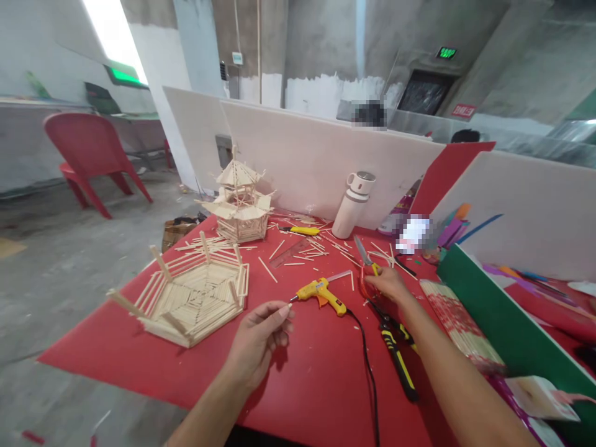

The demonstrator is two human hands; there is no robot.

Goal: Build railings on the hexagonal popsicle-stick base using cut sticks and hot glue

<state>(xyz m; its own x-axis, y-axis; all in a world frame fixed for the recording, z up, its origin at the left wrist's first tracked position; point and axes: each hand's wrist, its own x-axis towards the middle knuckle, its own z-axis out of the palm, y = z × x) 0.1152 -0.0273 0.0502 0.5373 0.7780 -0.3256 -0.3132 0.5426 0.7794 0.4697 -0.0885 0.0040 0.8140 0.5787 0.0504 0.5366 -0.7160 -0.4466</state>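
My left hand (261, 335) is closed in a pinch near the front of the table, with the pale tip of a small wooden stick (290, 305) showing at the fingertips. My right hand (390, 284) is closed at the red and yellow handles of scissors (364, 253), their blades pointing away from me. Between the hands lies a yellow glue gun (321, 294), its nozzle towards my left hand. Black and yellow pliers (395, 354) rest below my right hand. At left sits a hexagonal stick base (200, 292) with upright posts.
A stick pagoda model (239, 202) stands at the back left. Loose sticks (310, 251), a yellow utility knife (300, 230) and a tilted-looking white bottle (352, 205) are behind the glue gun. Bundled sticks (460, 323) lie beside a green panel (516, 329). The glue gun's cord (370, 366) crosses the front.
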